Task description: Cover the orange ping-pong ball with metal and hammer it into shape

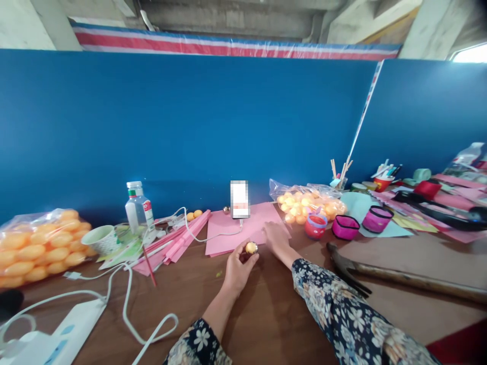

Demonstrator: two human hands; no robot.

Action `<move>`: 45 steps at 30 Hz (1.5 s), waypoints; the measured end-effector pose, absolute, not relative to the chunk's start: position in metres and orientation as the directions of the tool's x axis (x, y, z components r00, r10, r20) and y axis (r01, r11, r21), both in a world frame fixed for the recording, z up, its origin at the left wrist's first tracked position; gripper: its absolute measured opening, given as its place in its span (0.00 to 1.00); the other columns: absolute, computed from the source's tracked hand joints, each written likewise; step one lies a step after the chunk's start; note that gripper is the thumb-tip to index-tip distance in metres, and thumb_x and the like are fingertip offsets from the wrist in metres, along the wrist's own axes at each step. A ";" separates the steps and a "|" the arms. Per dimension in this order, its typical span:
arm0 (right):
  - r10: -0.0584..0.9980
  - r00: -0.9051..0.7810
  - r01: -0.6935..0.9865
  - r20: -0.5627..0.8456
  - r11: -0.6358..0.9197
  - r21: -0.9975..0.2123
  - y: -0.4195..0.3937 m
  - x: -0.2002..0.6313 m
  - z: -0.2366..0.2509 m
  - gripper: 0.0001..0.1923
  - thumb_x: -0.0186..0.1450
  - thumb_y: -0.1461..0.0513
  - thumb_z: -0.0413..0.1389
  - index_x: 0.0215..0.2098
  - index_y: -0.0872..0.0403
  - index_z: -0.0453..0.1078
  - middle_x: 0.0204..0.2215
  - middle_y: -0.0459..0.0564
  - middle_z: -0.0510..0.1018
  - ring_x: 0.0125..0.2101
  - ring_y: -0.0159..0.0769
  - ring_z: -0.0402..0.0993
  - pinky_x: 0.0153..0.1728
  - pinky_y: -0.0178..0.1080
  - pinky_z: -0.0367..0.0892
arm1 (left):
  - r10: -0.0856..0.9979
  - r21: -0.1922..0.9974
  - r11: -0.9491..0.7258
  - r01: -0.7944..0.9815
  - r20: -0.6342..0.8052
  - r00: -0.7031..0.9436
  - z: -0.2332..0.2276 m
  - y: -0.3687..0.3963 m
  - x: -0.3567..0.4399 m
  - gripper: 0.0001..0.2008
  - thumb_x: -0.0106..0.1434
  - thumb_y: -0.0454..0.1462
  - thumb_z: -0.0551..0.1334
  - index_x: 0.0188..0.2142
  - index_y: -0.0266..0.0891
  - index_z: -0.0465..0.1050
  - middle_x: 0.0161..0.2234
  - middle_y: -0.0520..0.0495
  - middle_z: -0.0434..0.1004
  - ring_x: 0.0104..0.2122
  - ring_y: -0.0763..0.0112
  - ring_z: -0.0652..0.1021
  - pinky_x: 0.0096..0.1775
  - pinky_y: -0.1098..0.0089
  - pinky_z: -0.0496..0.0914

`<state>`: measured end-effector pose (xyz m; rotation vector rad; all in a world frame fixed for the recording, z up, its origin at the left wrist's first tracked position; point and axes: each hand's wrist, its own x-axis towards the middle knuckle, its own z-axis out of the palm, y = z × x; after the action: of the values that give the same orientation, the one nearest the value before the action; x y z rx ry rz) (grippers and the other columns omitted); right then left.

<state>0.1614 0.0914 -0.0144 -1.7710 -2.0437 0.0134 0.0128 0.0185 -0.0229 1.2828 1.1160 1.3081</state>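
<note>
Head view: two hands over a brown counter [266, 314].
Left hand [238, 268]: grip closed on a small orange ball [250, 248], pinched at the fingertips just above the counter.
Right hand [276, 237]: flat, fingers spread on pink paper [224, 235], just beside the ball.
Writing: water bottle [137, 208] label too small to read; phone [240, 199] screen blurred.

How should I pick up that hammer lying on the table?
Probably by the long wooden handle of the hammer, coming down from above. It lies flat on the brown table, stretching to the right, with bare table alongside it. The dark claw head at its left end is pointed, so keep your grip further right along the straight part.
</note>
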 end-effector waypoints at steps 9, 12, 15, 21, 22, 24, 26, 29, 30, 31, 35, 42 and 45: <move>0.959 -0.115 0.962 0.260 0.172 -0.210 0.093 0.165 -0.014 0.09 0.63 0.65 0.46 0.36 0.55 0.67 0.34 0.52 0.73 0.35 0.36 0.66 0.32 0.34 0.55 | 0.990 0.989 -0.144 -0.021 0.144 -0.001 -0.028 0.021 0.012 0.25 0.49 0.37 0.64 0.48 0.37 0.66 0.40 0.45 0.75 0.37 0.68 0.75 0.41 0.67 0.70; 0.960 -0.132 0.960 0.248 0.186 -0.208 0.094 0.166 -0.013 0.09 0.63 0.65 0.46 0.36 0.54 0.67 0.33 0.52 0.73 0.35 0.36 0.67 0.32 0.34 0.56 | 0.991 0.991 -0.131 -0.040 0.131 -0.001 -0.028 0.021 0.012 0.26 0.49 0.38 0.64 0.48 0.38 0.67 0.38 0.46 0.76 0.35 0.68 0.76 0.39 0.68 0.71; 0.959 -0.141 0.957 0.246 0.195 -0.213 0.093 0.168 -0.013 0.10 0.63 0.65 0.45 0.37 0.54 0.67 0.34 0.52 0.73 0.36 0.36 0.66 0.33 0.34 0.56 | 0.995 0.994 -0.103 -0.045 0.103 -0.004 -0.026 0.020 0.012 0.26 0.48 0.39 0.65 0.48 0.38 0.67 0.36 0.48 0.77 0.32 0.70 0.76 0.36 0.69 0.71; 0.951 -0.162 0.941 0.264 0.230 -0.249 0.094 0.168 -0.014 0.10 0.62 0.68 0.46 0.34 0.54 0.68 0.34 0.53 0.73 0.36 0.36 0.67 0.34 0.34 0.58 | 0.997 0.997 -0.072 -0.007 0.072 0.012 -0.020 0.018 0.012 0.27 0.50 0.40 0.63 0.51 0.38 0.64 0.34 0.50 0.77 0.29 0.72 0.76 0.37 0.69 0.71; 0.948 -0.161 0.937 0.274 0.234 -0.261 0.094 0.169 -0.013 0.10 0.61 0.68 0.46 0.34 0.54 0.68 0.34 0.53 0.73 0.36 0.36 0.67 0.34 0.34 0.58 | 0.998 0.998 -0.069 -0.010 0.069 0.013 -0.019 0.017 0.013 0.27 0.51 0.40 0.63 0.51 0.38 0.64 0.34 0.50 0.77 0.29 0.72 0.76 0.37 0.70 0.71; 0.942 -0.146 0.927 0.301 0.236 -0.290 0.092 0.170 -0.011 0.09 0.61 0.67 0.46 0.34 0.55 0.68 0.33 0.54 0.73 0.35 0.37 0.67 0.33 0.35 0.58 | 0.998 0.998 -0.055 -0.013 0.055 0.011 -0.017 0.016 0.013 0.27 0.51 0.41 0.63 0.51 0.37 0.64 0.33 0.50 0.77 0.30 0.72 0.77 0.37 0.70 0.71; 0.935 -0.127 0.914 0.330 0.239 -0.327 0.088 0.171 -0.009 0.09 0.62 0.66 0.46 0.34 0.56 0.68 0.32 0.54 0.73 0.33 0.37 0.68 0.31 0.35 0.59 | 1.000 0.999 -0.031 -0.008 0.031 0.002 -0.017 0.016 0.014 0.28 0.52 0.43 0.62 0.52 0.37 0.63 0.32 0.49 0.76 0.30 0.71 0.77 0.38 0.69 0.71; 0.916 -0.115 0.878 0.385 0.275 -0.392 0.078 0.171 -0.011 0.08 0.63 0.64 0.45 0.36 0.55 0.66 0.30 0.50 0.73 0.31 0.34 0.68 0.31 0.33 0.59 | 1.000 0.999 0.009 -0.037 -0.010 -0.013 -0.019 0.018 0.014 0.30 0.54 0.43 0.61 0.55 0.40 0.58 0.33 0.48 0.75 0.32 0.71 0.77 0.39 0.66 0.72; 0.907 -0.114 0.862 0.405 0.293 -0.414 0.075 0.171 -0.013 0.08 0.63 0.64 0.45 0.36 0.55 0.65 0.30 0.48 0.73 0.31 0.33 0.68 0.32 0.32 0.59 | 1.000 0.998 0.013 -0.066 -0.015 -0.022 -0.020 0.019 0.014 0.30 0.54 0.43 0.60 0.56 0.42 0.56 0.35 0.48 0.74 0.33 0.70 0.77 0.40 0.66 0.72; 0.899 -0.112 0.845 0.424 0.310 -0.435 0.073 0.170 -0.015 0.08 0.63 0.64 0.45 0.36 0.54 0.65 0.31 0.47 0.73 0.31 0.32 0.68 0.32 0.32 0.59 | 1.000 0.996 0.014 -0.093 -0.016 -0.027 -0.022 0.020 0.014 0.30 0.55 0.43 0.60 0.56 0.43 0.55 0.37 0.48 0.73 0.34 0.70 0.77 0.40 0.65 0.72; 0.876 -0.080 0.790 0.475 0.346 -0.505 0.070 0.167 -0.022 0.06 0.62 0.65 0.47 0.34 0.54 0.65 0.32 0.46 0.72 0.32 0.30 0.68 0.33 0.31 0.59 | 1.000 0.992 0.009 -0.128 -0.012 -0.018 -0.023 0.021 0.014 0.29 0.54 0.42 0.61 0.55 0.45 0.56 0.43 0.47 0.69 0.36 0.70 0.77 0.43 0.63 0.71; 0.865 -0.034 0.695 0.501 0.381 -0.610 0.075 0.168 -0.026 0.05 0.61 0.65 0.48 0.34 0.54 0.65 0.31 0.47 0.72 0.31 0.31 0.68 0.32 0.32 0.60 | 1.000 0.995 -0.020 -0.094 0.019 -0.015 -0.018 0.017 0.013 0.28 0.51 0.42 0.63 0.51 0.42 0.58 0.42 0.47 0.70 0.36 0.69 0.77 0.43 0.62 0.71; 0.861 -0.023 0.646 0.508 0.400 -0.650 0.073 0.167 -0.027 0.04 0.60 0.65 0.49 0.34 0.54 0.65 0.30 0.46 0.72 0.30 0.31 0.68 0.32 0.32 0.61 | 0.999 0.997 -0.034 -0.062 0.031 -0.039 -0.017 0.017 0.013 0.24 0.49 0.42 0.64 0.45 0.38 0.62 0.40 0.46 0.72 0.35 0.69 0.77 0.41 0.63 0.72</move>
<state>0.1668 0.0734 -0.0272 -1.3212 -1.7430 0.2948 0.0132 0.0173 -0.0174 1.1683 1.1742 1.2901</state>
